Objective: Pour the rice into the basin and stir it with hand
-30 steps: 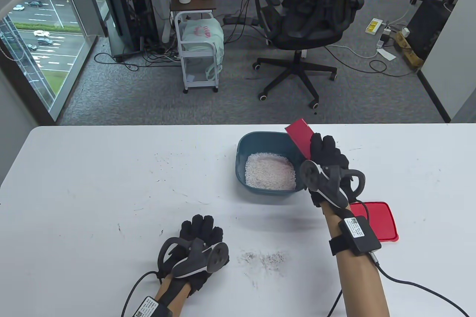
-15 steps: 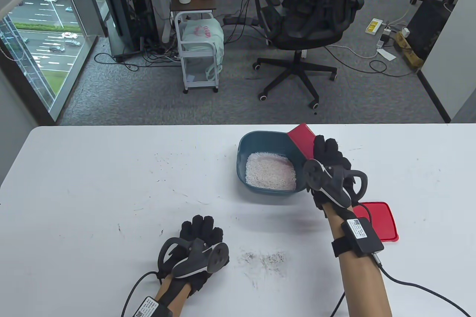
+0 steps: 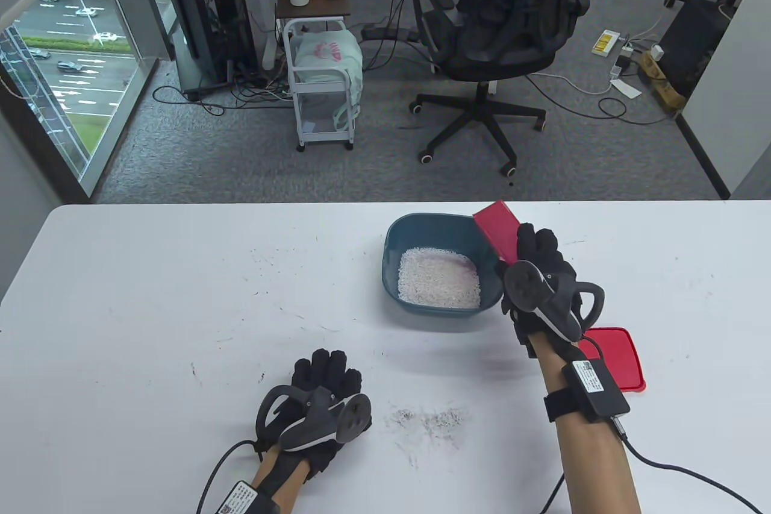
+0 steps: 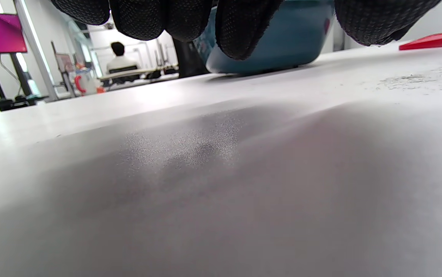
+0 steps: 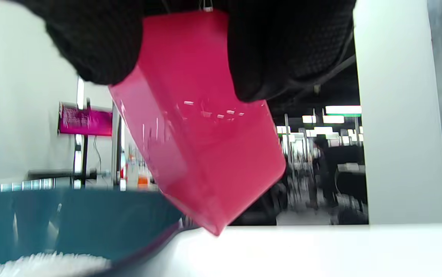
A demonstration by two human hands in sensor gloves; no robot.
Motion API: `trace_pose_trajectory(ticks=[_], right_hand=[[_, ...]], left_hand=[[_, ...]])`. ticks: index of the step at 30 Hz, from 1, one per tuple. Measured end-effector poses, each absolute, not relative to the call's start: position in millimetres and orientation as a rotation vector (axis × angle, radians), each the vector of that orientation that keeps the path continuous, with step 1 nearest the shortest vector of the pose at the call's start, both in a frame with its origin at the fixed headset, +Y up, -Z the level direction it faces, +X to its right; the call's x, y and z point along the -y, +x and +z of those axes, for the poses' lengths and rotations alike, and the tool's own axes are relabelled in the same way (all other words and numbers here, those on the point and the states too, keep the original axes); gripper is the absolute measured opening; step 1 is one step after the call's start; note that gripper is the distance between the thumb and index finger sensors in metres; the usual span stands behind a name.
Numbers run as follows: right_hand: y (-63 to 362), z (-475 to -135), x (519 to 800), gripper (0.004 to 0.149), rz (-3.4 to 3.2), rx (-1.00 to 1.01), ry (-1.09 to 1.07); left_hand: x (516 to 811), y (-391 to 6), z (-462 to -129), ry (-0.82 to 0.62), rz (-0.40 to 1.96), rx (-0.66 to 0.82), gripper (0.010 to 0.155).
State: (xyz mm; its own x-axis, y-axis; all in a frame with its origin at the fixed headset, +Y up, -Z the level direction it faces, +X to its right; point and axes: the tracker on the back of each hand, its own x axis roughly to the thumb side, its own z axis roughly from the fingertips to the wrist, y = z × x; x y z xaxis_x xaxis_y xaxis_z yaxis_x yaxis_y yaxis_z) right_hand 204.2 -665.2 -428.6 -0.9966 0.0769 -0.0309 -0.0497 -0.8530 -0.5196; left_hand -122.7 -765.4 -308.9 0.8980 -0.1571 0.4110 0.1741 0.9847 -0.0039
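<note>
White tabletop (image 3: 150, 309) fills the near half of the scene, scuffed and dusted with a grey smear (image 3: 430, 420) close to the front edge. Nearest of all, the left hand (image 3: 322, 390) rests on that surface with loosely bent fingers, holding nothing. Further right, a red lid (image 3: 620, 357) lies flat, partly hidden by the right forearm. Beyond it, the right hand (image 3: 542, 273) grips a red box (image 3: 500, 228), fingers and thumb wrapped round it, tipped on a slant at the far right rim of the blue basin (image 3: 415, 231). In the right wrist view the box's lower corner sits just over the rim; whether they touch cannot be told. The rice (image 3: 440, 279) lies in a white heap inside the basin, so the pouring looks done and the stirring is what remains. The risk now is likely the box: if it catches the rim as it is carried off, the light basin could skid or tip and scatter grains. A careless stir near the low wall might also flick rice out. Past the table edge stand an office chair (image 3: 512, 14) and a small cart (image 3: 322, 86) on carpet.
</note>
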Motion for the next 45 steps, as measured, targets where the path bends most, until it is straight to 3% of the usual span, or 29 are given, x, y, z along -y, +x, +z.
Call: trace_pose_trajectory(ticks=[1, 2, 4, 5, 7, 8, 11, 14, 19, 23, 27, 32, 36, 40, 45], right_hand=[[203, -434, 668, 0.080, 2.934, 0.822, -0.110], [203, -436, 667, 0.081, 3.059, 0.602, -0.084], [208, -427, 666, 0.080, 2.900, 0.871, -0.043], [207, -430, 668, 0.080, 2.882, 0.835, -0.056], [208, -431, 666, 0.080, 3.010, 0.580, -0.049], [211, -427, 665, 0.079, 2.954, 0.743, -0.083], [239, -426, 663, 0.077, 2.592, 0.666, -0.189], [274, -431, 673, 0.075, 2.233, 0.386, -0.255], [314, -427, 689, 0.072, 2.078, 0.308, -0.485], [339, -429, 714, 0.071, 2.044, 0.122, -0.759], [353, -434, 739, 0.071, 1.944, 0.006, -0.808], [359, -436, 750, 0.069, 1.964, -0.044, -0.874], [364, -428, 730, 0.074, 2.155, 0.049, -0.922], [366, -407, 700, 0.071, 2.229, 0.152, -0.756], [348, -349, 678, 0.066, 2.225, 0.260, -0.269]], left_hand=[[765, -123, -309, -0.041, -0.169, 0.423, 0.082], [766, -122, -309, -0.042, -0.168, 0.423, 0.083], [766, -122, -309, -0.043, -0.174, 0.423, 0.082], [765, -122, -309, -0.040, -0.174, 0.424, 0.082], [766, -122, -309, -0.043, -0.172, 0.424, 0.082], [766, -122, -309, -0.043, -0.173, 0.424, 0.083], [765, -122, -308, -0.041, -0.175, 0.424, 0.082], [763, -123, -308, -0.032, -0.168, 0.423, 0.083], [767, -122, -309, -0.047, -0.176, 0.423, 0.082], [767, -123, -309, -0.051, -0.179, 0.418, 0.082], [768, -123, -309, -0.055, -0.180, 0.415, 0.082], [769, -122, -310, -0.067, -0.190, 0.415, 0.082], [769, -127, -311, -0.064, -0.182, 0.399, 0.082], [766, -134, -312, -0.052, -0.158, 0.383, 0.083], [741, -153, -315, 0.082, 0.018, 0.315, 0.084]])
